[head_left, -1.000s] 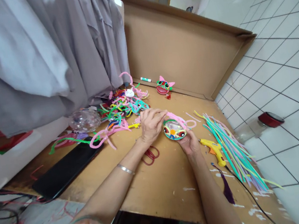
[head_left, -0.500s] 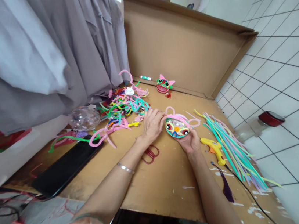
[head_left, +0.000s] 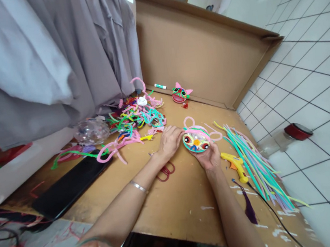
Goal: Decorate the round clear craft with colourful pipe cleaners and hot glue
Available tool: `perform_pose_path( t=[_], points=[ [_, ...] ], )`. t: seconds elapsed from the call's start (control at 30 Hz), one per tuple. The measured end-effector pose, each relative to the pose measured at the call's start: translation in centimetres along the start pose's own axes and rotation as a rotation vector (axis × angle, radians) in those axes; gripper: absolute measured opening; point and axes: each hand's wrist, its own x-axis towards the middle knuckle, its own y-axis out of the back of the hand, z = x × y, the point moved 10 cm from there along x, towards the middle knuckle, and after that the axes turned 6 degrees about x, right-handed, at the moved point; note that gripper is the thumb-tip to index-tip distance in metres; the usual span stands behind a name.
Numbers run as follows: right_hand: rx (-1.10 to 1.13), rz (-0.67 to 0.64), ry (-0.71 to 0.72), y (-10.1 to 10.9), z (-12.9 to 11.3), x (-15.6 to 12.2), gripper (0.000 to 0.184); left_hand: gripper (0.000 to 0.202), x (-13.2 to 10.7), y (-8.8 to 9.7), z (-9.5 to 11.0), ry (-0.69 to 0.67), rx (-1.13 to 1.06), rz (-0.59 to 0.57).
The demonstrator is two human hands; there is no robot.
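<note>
My right hand (head_left: 208, 157) cups from below a round clear ball craft (head_left: 196, 140) with two red eyes, an orange centre, a teal rim and pink pipe-cleaner ears. It is tilted up off the cardboard work surface (head_left: 179, 203). My left hand (head_left: 170, 141) rests against the craft's left edge, fingers curled and touching the pink pipe cleaner there. Red-handled scissors (head_left: 165, 171) lie just under my left wrist. A yellow glue gun (head_left: 236, 165) lies right of my right hand.
A tangle of coloured pipe cleaners (head_left: 135, 121) lies behind my left hand. Straight pipe cleaners (head_left: 255, 164) fan out at the right edge. A finished pink-eared craft (head_left: 181, 93), a glue stick (head_left: 160, 86), a clear ball (head_left: 91, 132), a black phone (head_left: 69, 186), grey cloth (head_left: 51, 53) and a cardboard wall (head_left: 204, 56) surround the area.
The craft has been turned and tipped up, its face now towards me. My left hand slid from above the craft down to its left edge.
</note>
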Motion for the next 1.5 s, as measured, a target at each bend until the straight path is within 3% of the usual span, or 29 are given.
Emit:
perform_pose_path(
  t=[0.43, 0.8, 1.13, 1.37, 1.5],
  points=[
    [-0.029, -0.020, 0.006, 0.2, 0.1, 0.1, 0.035, 0.028, -0.7, -0.5, 0.5, -0.013, 0.023, -0.046],
    [-0.008, -0.011, 0.059, 0.4, -0.1, 0.3, 0.027, 0.030, -1.2, -1.7, 0.5, -0.031, 0.022, -0.102],
    [-0.021, -0.012, 0.163, 0.3, -1.0, 0.2, 0.030, 0.032, -1.3, -1.8, 0.0, 0.153, -0.164, -0.117],
    [-0.073, -0.033, 0.227, -0.5, -1.2, -0.3, 0.030, 0.040, -1.3, -1.4, -0.2, 0.240, -0.118, -0.144],
    [-0.091, -0.031, 0.278, -0.7, -1.8, -0.5, 0.028, 0.035, -1.4, -1.5, -0.5, 0.320, -0.176, -0.161]
  ],
)
